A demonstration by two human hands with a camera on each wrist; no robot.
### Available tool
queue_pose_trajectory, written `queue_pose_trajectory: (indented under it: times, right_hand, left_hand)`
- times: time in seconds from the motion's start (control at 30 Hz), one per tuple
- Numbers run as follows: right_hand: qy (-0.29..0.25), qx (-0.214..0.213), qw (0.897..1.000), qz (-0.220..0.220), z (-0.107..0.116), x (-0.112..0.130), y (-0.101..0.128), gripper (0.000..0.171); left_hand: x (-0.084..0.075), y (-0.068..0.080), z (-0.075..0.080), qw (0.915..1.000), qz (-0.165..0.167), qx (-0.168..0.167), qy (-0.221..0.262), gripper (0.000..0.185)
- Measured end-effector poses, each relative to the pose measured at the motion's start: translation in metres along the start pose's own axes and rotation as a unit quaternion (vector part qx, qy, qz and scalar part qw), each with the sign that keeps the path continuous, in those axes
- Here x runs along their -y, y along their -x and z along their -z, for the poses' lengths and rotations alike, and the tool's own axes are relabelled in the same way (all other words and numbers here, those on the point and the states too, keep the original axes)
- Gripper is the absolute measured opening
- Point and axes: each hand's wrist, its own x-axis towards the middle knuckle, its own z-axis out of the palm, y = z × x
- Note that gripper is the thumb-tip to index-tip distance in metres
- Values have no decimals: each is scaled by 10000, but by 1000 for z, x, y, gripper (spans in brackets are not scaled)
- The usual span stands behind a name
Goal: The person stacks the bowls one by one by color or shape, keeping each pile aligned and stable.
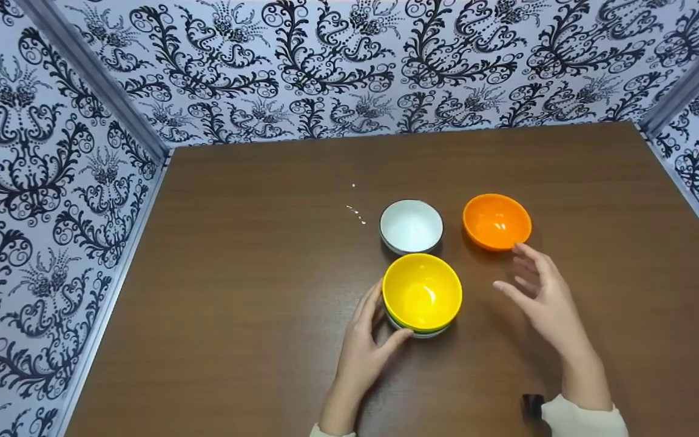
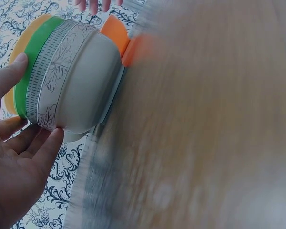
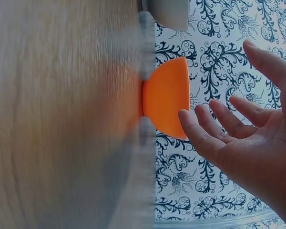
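A yellow bowl (image 1: pixel 422 292) tops a nested stack, with a green bowl (image 2: pixel 37 67) and a white leaf-patterned bowl (image 2: pixel 78 76) under it. My left hand (image 1: pixel 364 346) holds this stack at its left side, thumb at the near rim and fingers round the far left. Behind the stack stands a white bowl (image 1: pixel 411 226). An orange bowl (image 1: pixel 496 222) stands upright to the right of it. My right hand (image 1: pixel 547 303) is beside the orange bowl's near right edge, fingers spread and palm empty; whether a fingertip touches the rim I cannot tell.
The bowls stand on a brown wooden table (image 1: pixel 252 273). Patterned walls (image 1: pixel 349 73) close it in at the back and both sides. Small white marks (image 1: pixel 357 213) show on the tabletop left of the white bowl. A small black object (image 1: pixel 533 405) is by the right sleeve.
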Motion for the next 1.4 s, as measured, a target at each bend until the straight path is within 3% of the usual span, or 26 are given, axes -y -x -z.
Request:
queue_pose_trajectory:
  times: [1.4]
  right_hand:
    - [590,116,9970,-479,30,-33,-59,74]
  left_hand:
    - [1,0,0,9997,101,-74,-187,91]
